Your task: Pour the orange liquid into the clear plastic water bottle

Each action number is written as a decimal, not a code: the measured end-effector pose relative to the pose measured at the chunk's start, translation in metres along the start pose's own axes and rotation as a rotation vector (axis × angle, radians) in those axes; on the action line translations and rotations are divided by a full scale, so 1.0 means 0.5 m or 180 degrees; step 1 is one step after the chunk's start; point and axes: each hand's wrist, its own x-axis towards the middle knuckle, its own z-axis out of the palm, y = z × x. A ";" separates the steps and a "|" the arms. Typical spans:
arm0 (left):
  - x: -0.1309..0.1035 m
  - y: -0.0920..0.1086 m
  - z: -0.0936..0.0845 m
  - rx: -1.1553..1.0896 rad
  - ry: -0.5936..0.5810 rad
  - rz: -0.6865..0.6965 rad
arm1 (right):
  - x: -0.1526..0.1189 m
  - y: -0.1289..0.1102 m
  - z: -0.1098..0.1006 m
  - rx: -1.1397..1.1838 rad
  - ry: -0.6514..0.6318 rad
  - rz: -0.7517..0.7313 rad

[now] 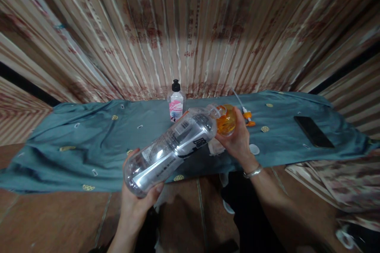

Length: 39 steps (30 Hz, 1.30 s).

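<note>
A large clear plastic bottle [166, 154] with printed labels lies tilted in the air, its neck pointing up to the right. My left hand [141, 201] is wrapped round its base end. My right hand [236, 138] grips a small bottle of orange liquid [227, 120], and its mouth meets the big bottle's neck. Whether the two mouths touch or only overlap in view I cannot tell. Just beyond the right hand lies an orange and white pump top [247, 115] with a long thin tube. A white round cap [254, 149] is near the right wrist.
A bottle with a black cap and pink label [176, 104] stands upright at the back of the table with a green cloth [97, 142]. A black phone [314, 131] lies at the right. Patterned curtains [190, 35] hang close behind.
</note>
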 end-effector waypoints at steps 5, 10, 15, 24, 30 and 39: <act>0.000 0.000 -0.001 -0.0268 -0.0004 -0.0199 | 0.000 -0.002 0.000 -0.0008 0.0037 0.0027; -0.002 0.004 0.000 -0.0261 0.0005 -0.0142 | 0.000 -0.002 0.000 -0.0009 0.0020 0.0084; -0.002 0.002 0.000 -0.0287 -0.0034 -0.0227 | 0.001 -0.003 0.000 0.0046 -0.0005 0.0090; -0.002 0.000 0.002 -0.0395 -0.0015 -0.0317 | 0.002 -0.005 -0.001 0.0000 -0.0002 0.0101; 0.002 0.000 0.003 -0.0239 -0.0052 -0.0173 | 0.003 -0.005 -0.001 0.0059 -0.0056 0.0116; 0.003 -0.010 0.002 -0.0380 0.0034 -0.0125 | 0.004 0.002 0.003 0.0044 0.0005 0.0070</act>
